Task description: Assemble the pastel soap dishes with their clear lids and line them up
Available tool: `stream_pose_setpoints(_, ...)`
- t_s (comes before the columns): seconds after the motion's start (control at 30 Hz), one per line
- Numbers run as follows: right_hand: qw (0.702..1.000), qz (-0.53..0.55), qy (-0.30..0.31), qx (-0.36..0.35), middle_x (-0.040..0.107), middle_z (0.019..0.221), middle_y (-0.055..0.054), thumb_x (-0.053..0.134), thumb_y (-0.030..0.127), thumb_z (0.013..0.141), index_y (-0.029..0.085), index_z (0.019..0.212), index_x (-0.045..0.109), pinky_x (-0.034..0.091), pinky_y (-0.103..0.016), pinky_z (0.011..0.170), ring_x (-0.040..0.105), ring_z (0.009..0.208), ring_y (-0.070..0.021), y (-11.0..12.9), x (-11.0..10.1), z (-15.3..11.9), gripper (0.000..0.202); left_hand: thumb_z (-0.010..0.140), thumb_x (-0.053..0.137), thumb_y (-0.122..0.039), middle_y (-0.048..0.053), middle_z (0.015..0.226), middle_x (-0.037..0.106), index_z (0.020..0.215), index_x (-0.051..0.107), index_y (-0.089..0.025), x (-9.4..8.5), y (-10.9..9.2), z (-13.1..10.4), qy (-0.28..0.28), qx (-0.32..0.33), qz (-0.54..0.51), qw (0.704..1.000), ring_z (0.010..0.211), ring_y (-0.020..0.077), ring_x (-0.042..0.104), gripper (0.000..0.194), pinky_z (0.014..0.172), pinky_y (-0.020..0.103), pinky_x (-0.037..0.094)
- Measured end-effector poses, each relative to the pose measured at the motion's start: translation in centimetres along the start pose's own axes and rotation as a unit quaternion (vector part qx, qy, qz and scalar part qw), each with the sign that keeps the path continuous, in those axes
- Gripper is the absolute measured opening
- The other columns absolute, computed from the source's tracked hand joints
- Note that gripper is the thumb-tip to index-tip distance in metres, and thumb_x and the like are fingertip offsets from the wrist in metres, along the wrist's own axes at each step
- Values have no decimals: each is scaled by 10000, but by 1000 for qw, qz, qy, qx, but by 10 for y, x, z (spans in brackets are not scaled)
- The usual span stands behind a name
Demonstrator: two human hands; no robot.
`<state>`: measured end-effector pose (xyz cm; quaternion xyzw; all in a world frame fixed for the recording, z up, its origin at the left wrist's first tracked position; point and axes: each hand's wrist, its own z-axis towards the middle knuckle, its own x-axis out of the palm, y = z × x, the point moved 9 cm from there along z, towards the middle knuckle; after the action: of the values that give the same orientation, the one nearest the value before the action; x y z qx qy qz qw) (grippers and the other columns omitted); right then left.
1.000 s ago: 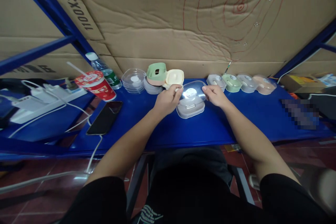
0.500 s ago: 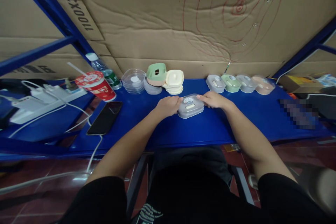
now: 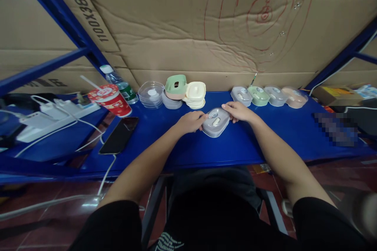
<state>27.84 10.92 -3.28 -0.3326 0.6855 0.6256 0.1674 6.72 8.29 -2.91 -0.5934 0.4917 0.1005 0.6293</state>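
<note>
A greyish lidded plastic box with a clear cover, a round sticker and a small white piece on top sits turned at an angle between my hands. My left hand grips its left edge, with thumb on top and fingers at the side. At the upper right edge, my right hand holds it the same way. Behind stand a stack of clear lids, green and pink box parts, grey parts and a stack of cream parts.
At the back right, several lidded boxes form a row. On the left are a red cup with a straw, a water bottle, a phone and a white power strip with cables. Cardboard walls the back.
Between my hands the greyish box has turned, its front corner now pointing toward me. Both hands still grip it. The whole view has shifted slightly.
</note>
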Motion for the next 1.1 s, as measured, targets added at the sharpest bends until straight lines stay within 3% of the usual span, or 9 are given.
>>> stream_pose_setpoints(0.1, 999, 8, 49, -8, 719, 725, -28, 681, 657, 960, 202, 1303, 679, 517, -248, 392, 701, 499, -173, 1, 3, -4, 569, 1052, 411, -563, 2, 785, 786, 1137, 704, -219, -6, -3, -3, -25, 6, 13, 1000, 564, 156, 677, 460, 616, 275, 497)
stream_pose_setpoints(0.2, 998, 14, 56, -18, 728, 771, -31, 743, 647, 915, 206, 1425, 631, 537, -258, 403, 697, 510, -170, 1, 4, -4, 683, 1038, 439, -614, 23, 817, 791, 1214, 701, -220, -10, -6, -5, -49, 13, 31, 998, 642, 184, 709, 505, 672, 296, 506)
stream_pose_setpoints(0.37, 999, -8, 2, -52, 748, 863, -56, 665, 669, 959, 202, 1446, 645, 532, -281, 453, 661, 523, -153, 2, 1, 1, 675, 1036, 428, -649, 62, 877, 799, 1242, 699, -202, -11, -7, -6, -58, 19, 53, 997, 733, 216, 737, 562, 730, 324, 515)
stream_pose_setpoints(0.67, 981, -151, -82, -95, 810, 1039, -125, 487, 585, 1080, 170, 1459, 659, 589, -396, 828, 758, 801, -238, 11, -7, 1, 588, 927, 616, -731, 59, 1025, 820, 1223, 733, -223, -13, -8, -4, -99, 25, 119, 988, 1017, 291, 762, 599, 929, 401, 546)
stream_pose_setpoints(0.73, 980, -156, -87, -93, 817, 1050, -122, 478, 569, 1088, 180, 1447, 668, 584, -410, 880, 772, 864, -254, 10, -8, 1, 563, 887, 665, -755, 70, 1124, 817, 1383, 672, -230, -12, -10, -6, -107, 33, 137, 984, 1104, 317, 754, 722, 966, 415, 553)
stream_pose_setpoints(0.87, 977, -167, -92, -96, 807, 1209, -135, 464, 524, 1097, 184, 1440, 669, 572, -458, 982, 769, 1067, -301, 11, -7, 3, 525, 843, 724, -771, 128, 1424, 717, 1684, 361, -278, -8, -16, -8, -103, 70, 185, 975, 1280, 377, 695, 1040, 1056, 457, 539)
stream_pose_setpoints(0.97, 972, -182, -96, -112, 744, 1392, -134, 442, 527, 1097, 203, 1427, 679, 535, -513, 1077, 712, 1248, -345, 14, -6, 2, 520, 860, 744, -732, 146, 1511, 657, 1689, 365, -272, -2, -19, -7, -79, 98, 198, 972, 1337, 396, 660, 1021, 1090, 467, 527)
stream_pose_setpoints(1.1, 968, -198, -99, -121, 720, 1437, -128, 409, 567, 1094, 216, 1407, 689, 502, -556, 1130, 675, 1317, -376, 15, -7, 2, 548, 881, 770, -658, 140, 1596, 582, 1668, 413, -274, 0, -19, -5, -76, 120, 193, 971, 1334, 387, 662, 945, 1103, 458, 527)
